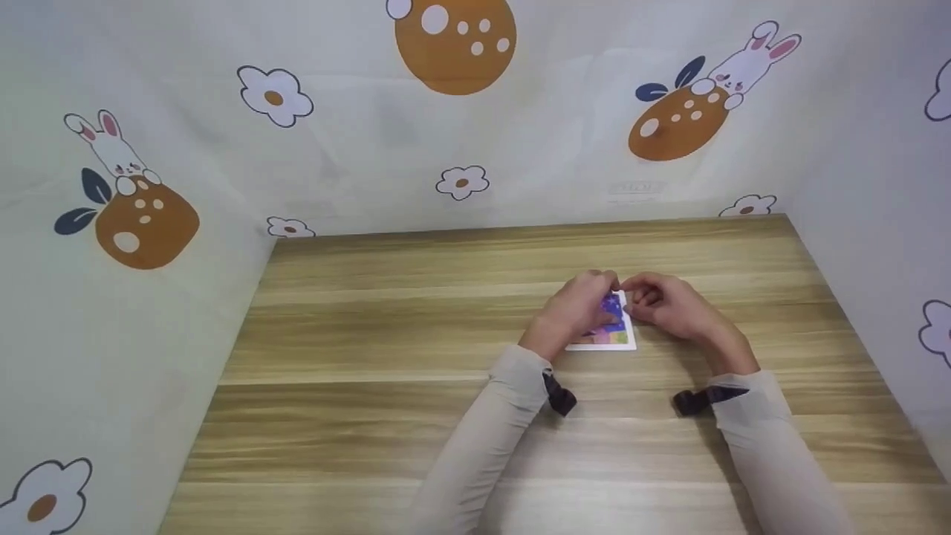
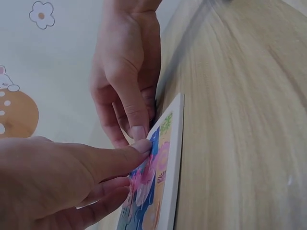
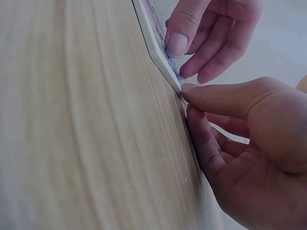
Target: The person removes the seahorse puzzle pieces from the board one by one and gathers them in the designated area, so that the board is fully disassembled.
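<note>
A small jigsaw puzzle (image 1: 615, 328) with a colourful picture and a white border lies flat on the wooden table. My left hand (image 1: 576, 305) reaches over it from the left and covers much of the picture. The left thumb (image 2: 129, 155) rests on the picture in the left wrist view, the other fingers bent beside it near the far edge. My right hand (image 1: 672, 305) is at the puzzle's right far corner. In the right wrist view, the right thumb (image 3: 216, 98) and index finger meet at the white border (image 3: 163, 62) and pinch it. The remaining right fingers are curled.
Wood-grain table (image 1: 356, 319) surrounds the puzzle. A pale cloth (image 1: 356, 156) printed with rabbits, orange fruit and flowers hangs behind and on both sides. Black straps with small cameras (image 1: 561, 397) sit on both wrists, over light sleeves (image 1: 475, 438).
</note>
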A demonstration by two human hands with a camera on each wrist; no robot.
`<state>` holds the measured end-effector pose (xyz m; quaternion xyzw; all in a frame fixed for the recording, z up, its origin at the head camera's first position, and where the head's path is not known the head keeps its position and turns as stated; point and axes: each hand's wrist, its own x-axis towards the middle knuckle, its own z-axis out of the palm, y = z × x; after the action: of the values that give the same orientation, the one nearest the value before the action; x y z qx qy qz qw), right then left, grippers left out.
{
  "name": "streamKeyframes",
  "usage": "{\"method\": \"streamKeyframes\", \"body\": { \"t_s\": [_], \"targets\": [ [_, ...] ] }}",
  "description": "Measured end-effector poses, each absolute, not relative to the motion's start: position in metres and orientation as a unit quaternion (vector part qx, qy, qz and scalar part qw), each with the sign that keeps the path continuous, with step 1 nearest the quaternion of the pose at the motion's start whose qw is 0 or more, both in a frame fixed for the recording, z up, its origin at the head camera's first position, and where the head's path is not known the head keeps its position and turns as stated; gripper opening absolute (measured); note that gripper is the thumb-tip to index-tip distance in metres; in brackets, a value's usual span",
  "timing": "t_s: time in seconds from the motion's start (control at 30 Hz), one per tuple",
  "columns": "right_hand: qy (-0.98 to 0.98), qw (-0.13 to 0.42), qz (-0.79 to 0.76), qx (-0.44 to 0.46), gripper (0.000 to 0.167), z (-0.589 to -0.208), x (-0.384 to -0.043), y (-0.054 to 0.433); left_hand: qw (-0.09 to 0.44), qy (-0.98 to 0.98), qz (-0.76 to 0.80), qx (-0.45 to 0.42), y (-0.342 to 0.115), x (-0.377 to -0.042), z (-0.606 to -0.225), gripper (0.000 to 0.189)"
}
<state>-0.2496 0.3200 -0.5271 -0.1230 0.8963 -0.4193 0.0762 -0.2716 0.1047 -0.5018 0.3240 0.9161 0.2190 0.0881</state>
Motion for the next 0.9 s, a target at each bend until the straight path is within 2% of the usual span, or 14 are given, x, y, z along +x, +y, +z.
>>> {"method": "streamKeyframes", "body": {
  "t_s": [0.5, 0.77, 0.9],
  "targets": [
    [0.893, 0.077, -0.427, -0.116, 0.041, -0.531, -0.251, 0.320, 0.130, 0.901, 0.277, 0.307, 0.100, -0.276, -0.509, 0.052],
    [0.888, 0.059, -0.436, -0.135, 0.035, -0.533, -0.249, 0.320, 0.109, 0.897, 0.282, 0.322, 0.097, -0.276, -0.517, 0.050],
    [0.890, 0.067, -0.434, -0.127, 0.035, -0.534, -0.249, 0.320, 0.095, 0.889, 0.306, 0.328, 0.094, -0.276, -0.523, 0.046]
  ]
}}
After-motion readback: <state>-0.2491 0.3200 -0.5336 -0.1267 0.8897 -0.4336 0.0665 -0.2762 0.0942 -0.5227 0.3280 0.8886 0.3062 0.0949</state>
